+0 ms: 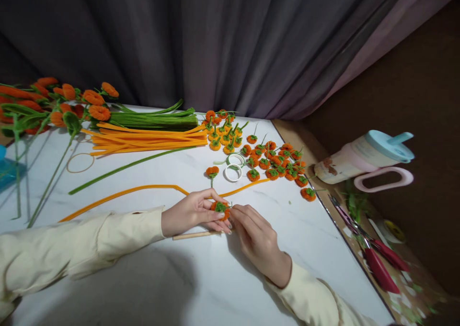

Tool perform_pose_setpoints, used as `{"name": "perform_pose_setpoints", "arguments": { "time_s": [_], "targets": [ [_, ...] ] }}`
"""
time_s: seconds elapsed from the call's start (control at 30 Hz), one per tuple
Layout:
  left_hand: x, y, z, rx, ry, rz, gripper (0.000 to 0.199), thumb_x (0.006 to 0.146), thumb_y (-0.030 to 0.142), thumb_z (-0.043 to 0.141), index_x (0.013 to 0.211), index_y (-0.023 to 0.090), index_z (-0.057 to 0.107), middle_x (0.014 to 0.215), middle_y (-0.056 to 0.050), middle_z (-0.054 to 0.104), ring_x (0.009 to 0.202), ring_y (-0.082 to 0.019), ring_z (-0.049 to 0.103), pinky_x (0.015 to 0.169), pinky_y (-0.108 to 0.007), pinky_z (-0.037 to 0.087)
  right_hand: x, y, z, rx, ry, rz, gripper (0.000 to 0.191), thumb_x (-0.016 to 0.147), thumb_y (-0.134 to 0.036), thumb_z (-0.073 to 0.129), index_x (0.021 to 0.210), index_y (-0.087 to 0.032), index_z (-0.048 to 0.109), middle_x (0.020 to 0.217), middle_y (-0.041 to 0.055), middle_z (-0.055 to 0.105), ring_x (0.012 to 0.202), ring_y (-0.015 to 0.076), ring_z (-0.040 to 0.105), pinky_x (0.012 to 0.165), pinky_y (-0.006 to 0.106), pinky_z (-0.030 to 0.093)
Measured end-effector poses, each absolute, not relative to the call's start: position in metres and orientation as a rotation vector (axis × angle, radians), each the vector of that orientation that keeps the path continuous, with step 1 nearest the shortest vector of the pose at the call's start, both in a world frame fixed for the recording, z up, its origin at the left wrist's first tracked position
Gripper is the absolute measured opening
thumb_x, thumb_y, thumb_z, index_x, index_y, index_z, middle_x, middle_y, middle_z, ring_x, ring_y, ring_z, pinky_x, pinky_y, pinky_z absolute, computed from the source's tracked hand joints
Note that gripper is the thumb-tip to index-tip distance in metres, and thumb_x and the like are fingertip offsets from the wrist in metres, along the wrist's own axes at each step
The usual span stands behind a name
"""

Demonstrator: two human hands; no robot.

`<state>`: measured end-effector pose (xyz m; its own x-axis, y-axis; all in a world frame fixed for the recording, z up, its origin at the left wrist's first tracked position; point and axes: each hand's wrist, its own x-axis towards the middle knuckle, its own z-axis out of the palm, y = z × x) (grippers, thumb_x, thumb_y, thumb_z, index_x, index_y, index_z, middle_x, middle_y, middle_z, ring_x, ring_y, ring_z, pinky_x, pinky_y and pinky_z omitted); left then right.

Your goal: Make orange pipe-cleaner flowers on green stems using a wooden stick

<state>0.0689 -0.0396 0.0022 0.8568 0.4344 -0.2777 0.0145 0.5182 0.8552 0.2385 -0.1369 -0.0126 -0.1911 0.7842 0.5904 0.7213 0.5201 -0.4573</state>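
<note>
Between the thumb and fingers of my left hand (196, 212) is a small orange pumpkin-like piece (220, 208) with a green top. My right hand (257, 235) is pinched at the thin green stem on the piece's right side. Beneath my left hand a light wooden stick (194, 235) lies on the white table. Just beyond the hands runs a long orange fuzzy strip (136, 189), partly hidden by my left fingers. One more orange piece (212, 172) with a green stem lies behind them, left of two white rings (233, 173).
Orange strips (151, 139) and green strips (154, 119) lie in bundles at the back. Many small pumpkin pieces (272, 174) are at the back right. Orange flowers (94, 97) fill the left. A tumbler (354, 156) and red-handled pliers (381, 268) are at the right.
</note>
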Motion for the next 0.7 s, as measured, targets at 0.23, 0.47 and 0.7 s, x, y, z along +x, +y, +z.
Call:
{"name": "perform_pose_setpoints", "arguments": {
  "time_s": [0.23, 0.47, 0.7],
  "targets": [
    [0.0693, -0.0392, 0.0053, 0.995, 0.499, 0.279, 0.032, 0.077, 0.03, 0.07, 0.1, 0.016, 0.052, 0.081, -0.005, 0.069, 0.078, -0.021, 0.07, 0.073, -0.031, 0.055, 0.2372, -0.1324, -0.0039, -1.229, -1.946, 0.135, 0.022, 0.089, -0.007, 0.045, 0.107, -0.017, 0.053, 0.089, 0.0101, 0.063, 0.076, 0.0185, 0.059, 0.065, 0.032, 0.053],
    [0.069, -0.0405, 0.0031, 1.03, 0.518, 0.245, 0.034, 0.076, 0.032, 0.07, 0.097, 0.016, 0.049, 0.08, -0.004, 0.068, 0.077, -0.02, 0.07, 0.072, -0.03, 0.055, 0.2371, -0.132, -0.0056, -1.192, -1.97, 0.195, 0.019, 0.088, -0.006, 0.048, 0.103, -0.016, 0.053, 0.083, 0.0094, 0.061, 0.072, 0.0177, 0.056, 0.062, 0.031, 0.051],
    [0.0681, -0.0366, 0.0058, 0.985, 0.511, 0.23, 0.039, 0.075, 0.033, 0.071, 0.105, 0.016, 0.051, 0.087, -0.008, 0.068, 0.089, -0.024, 0.068, 0.071, -0.03, 0.055, 0.2432, -0.1316, -0.0045, -1.192, -2.006, 0.106, 0.026, 0.086, -0.004, 0.051, 0.108, -0.016, 0.051, 0.091, 0.0119, 0.062, 0.08, 0.0201, 0.058, 0.067, 0.034, 0.053]
  ]
}}
